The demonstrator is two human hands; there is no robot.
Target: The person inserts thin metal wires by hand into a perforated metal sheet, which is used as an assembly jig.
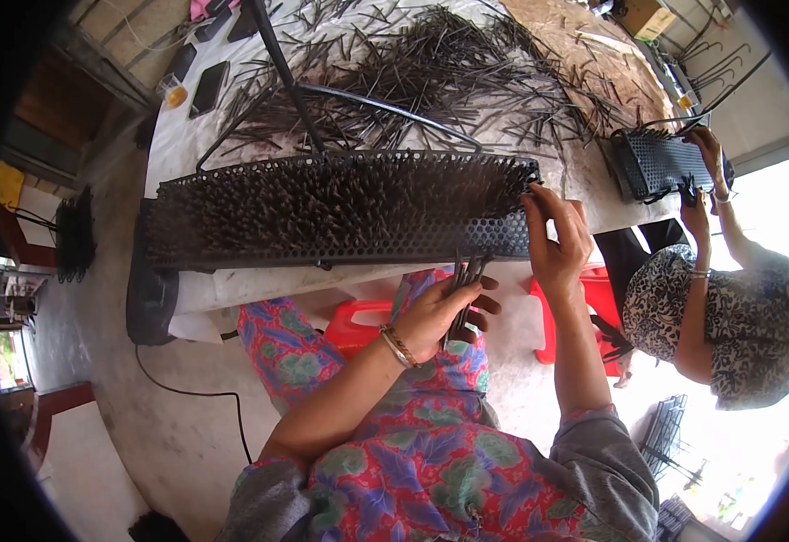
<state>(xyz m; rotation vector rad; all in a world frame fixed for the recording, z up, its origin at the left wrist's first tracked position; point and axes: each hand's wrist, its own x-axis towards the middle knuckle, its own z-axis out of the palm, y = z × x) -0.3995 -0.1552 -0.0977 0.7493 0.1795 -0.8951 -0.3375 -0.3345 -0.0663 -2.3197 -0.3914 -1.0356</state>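
The left hand (432, 323) is curled around a loose bundle of thin, dark, stick-like strips (460, 298), its outer fingers only partly bent, just nearer than the long, black, perforated panel (494, 242). The right hand (559, 242) is at the panel's right end, thumb and fingers bent with their tips close together; whether a strip is pinched between them, I cannot tell.

Dark upright strips (322, 203) crowd most of the panel, while bare holes show along its near right part. The panel lies along the near edge of a white-covered table (584, 206), with a dark metal rod frame (394, 113) rising at its far side. Beyond spreads a tangled heap of loose dark strips (413, 68). At the far left lie a flat black phone-shaped slab (208, 88) and a small cup of amber liquid (174, 95).

On the right, a co-worker in a dark-and-pale patterned top (675, 303) has both hands at a second black perforated panel (666, 165). A red plastic stool (356, 325) shows below the table.
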